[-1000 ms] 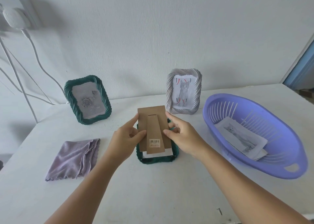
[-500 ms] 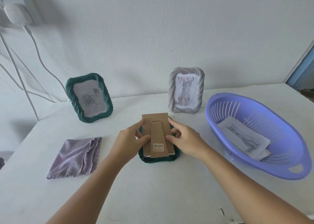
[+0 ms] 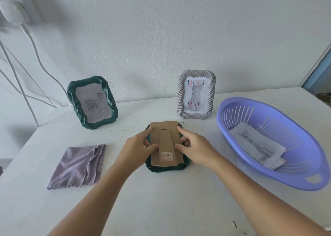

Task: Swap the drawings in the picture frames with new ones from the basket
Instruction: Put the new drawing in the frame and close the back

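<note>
At the centre of the counter (image 3: pixel 161 205), right in front of me, the dark green frame (image 3: pixel 166 168) lies face down with its brown cardboard backing (image 3: pixel 164 142) on top, the fold-out stand and its barcode sticker facing up. I judge I'm seating the backing into the frame, so this swap looks nearly closed up.

What worries me: the backing sits a little askew, its far edge overhanging the frame's rim at twelve o'clock. If I press while it is crooked, I could crease the sheet underneath or bend the card, and the frame could skate on the smooth counter. Small tabs seem to sit at the near corners, though they are too small to read; missing them would let the backing drop out when the frame is stood up.

My left hand (image 3: pixel 136 149) pinches the backing's left edge, forefinger along the rim and thumb laid on the card. My right hand (image 3: pixel 194 146) mirrors it, fingers (image 3: pixel 182 131) narrowly curled over the right edge with the thumb on top.

Out at two o'clock a grey frame (image 3: pixel 196 94) stands upright holding a kitten drawing; at ten o'clock a second green frame (image 3: pixel 92 102) stands with a rose drawing. At three o'clock the purple basket (image 3: pixel 304 174) holds more drawings (image 3: pixel 258 144). A lilac cloth (image 3: pixel 78 166) lies folded at nine o'clock.
</note>
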